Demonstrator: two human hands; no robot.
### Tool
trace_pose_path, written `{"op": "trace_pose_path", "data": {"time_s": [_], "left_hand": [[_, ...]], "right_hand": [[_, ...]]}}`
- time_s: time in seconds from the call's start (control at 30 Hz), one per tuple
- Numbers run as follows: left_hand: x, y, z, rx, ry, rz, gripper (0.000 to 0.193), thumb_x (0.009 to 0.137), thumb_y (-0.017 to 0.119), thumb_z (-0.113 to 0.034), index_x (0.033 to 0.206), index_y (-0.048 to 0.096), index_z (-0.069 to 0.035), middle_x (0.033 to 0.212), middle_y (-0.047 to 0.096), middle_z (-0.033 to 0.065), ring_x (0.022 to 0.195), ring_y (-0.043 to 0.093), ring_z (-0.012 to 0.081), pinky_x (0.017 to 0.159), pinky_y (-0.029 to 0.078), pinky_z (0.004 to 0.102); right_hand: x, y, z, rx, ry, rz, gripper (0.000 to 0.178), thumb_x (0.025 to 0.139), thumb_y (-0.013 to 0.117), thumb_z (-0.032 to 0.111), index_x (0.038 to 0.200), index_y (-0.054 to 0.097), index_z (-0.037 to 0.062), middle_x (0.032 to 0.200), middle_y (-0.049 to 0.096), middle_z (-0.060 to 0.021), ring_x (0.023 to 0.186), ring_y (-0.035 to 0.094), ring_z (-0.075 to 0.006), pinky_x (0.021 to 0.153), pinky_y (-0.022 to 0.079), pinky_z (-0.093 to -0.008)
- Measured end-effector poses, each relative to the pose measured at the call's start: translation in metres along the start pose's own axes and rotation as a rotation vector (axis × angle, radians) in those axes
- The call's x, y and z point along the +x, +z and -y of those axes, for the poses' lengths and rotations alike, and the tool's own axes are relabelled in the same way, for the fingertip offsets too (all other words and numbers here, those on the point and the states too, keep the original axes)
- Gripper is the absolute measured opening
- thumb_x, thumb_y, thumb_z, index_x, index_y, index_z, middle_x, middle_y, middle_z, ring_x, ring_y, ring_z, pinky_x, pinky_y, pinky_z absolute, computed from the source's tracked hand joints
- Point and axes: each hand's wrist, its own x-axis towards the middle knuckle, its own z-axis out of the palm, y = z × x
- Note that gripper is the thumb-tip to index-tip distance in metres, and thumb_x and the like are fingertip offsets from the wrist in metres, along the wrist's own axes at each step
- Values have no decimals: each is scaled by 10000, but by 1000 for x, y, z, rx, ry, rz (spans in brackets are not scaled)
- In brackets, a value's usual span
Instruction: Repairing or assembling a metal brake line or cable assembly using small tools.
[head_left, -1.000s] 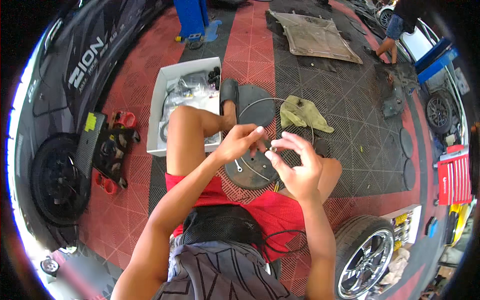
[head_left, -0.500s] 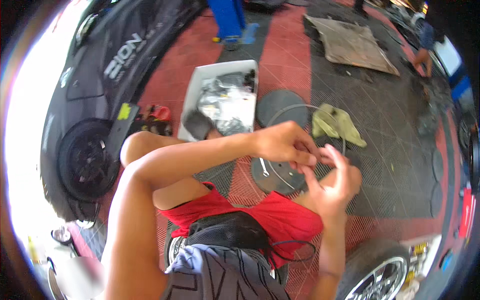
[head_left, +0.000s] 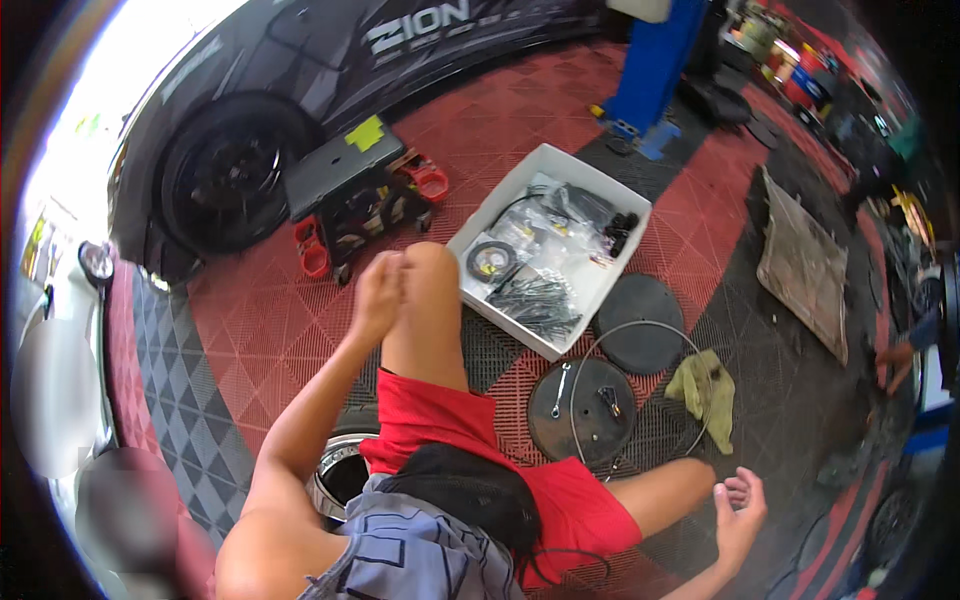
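My left hand (head_left: 378, 292) rests against my raised left knee, fingers extended close together, with nothing visible in it. Just beyond my other knee, my right hand (head_left: 739, 510) is held with its thumb apart and fingers loosely bent, also without anything visible. Between and ahead of my legs is a white open box (head_left: 500, 318) of bagged small parts, a black coil (head_left: 490, 262) and a bundle of dark thin pieces. Two black round discs lie beside it; the nearer disc (head_left: 560, 430) carries a wrench (head_left: 562, 390) and a small dark item (head_left: 609, 401). A thin wire loop (head_left: 571, 400) overlaps both discs.
A yellow-green cloth (head_left: 718, 420) lies by the loop. A low wheeled seat (head_left: 340, 170) with red trays stands before a dark car (head_left: 330, 60). Beyond are a blue post (head_left: 655, 65) and a flat brown sheet (head_left: 805, 275). Another person's arm (head_left: 897, 357) shows far right.
My hands, together with fingers touching before, have parted: the left went to my left knee, the right moved out past my right knee. The view has turned, shifting the surroundings.
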Motion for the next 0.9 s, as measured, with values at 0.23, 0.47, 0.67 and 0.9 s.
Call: {"op": "trace_pose_path", "data": {"time_s": [0.23,0.47,0.67,0.9], "left_hand": [[-147,-181,267,756,-517,-128,378,951,426,-331,921,570,17,893,602,254,865,557,436,754,424,491],[-207,-185,306,738,-590,-357,264,952,469,-248,904,600,-24,774,608,167,764,568,357,693,426,453],[-196,-197,306,662,-609,-501,209,927,530,-214,921,611,-22,773,603,161,739,571,334,679,436,423],[-200,-208,307,636,-681,-610,154,882,596,-152,951,629,-19,819,624,158,744,585,333,682,459,398]], "right_hand": [[106,97,106,-75,-195,136,279,768,669,19,1033,594,-24,809,645,-88,705,601,-149,674,490,-284],[175,214,258,-197,-430,383,233,768,676,28,989,617,-19,778,650,-72,688,604,-138,671,491,-278],[191,367,373,-174,-555,604,247,789,666,36,1026,616,-13,819,651,-69,724,599,-121,670,495,-262],[102,644,435,-91,-774,1220,326,857,622,127,1151,570,-5,981,656,-112,884,635,-184,784,494,-303]]}}
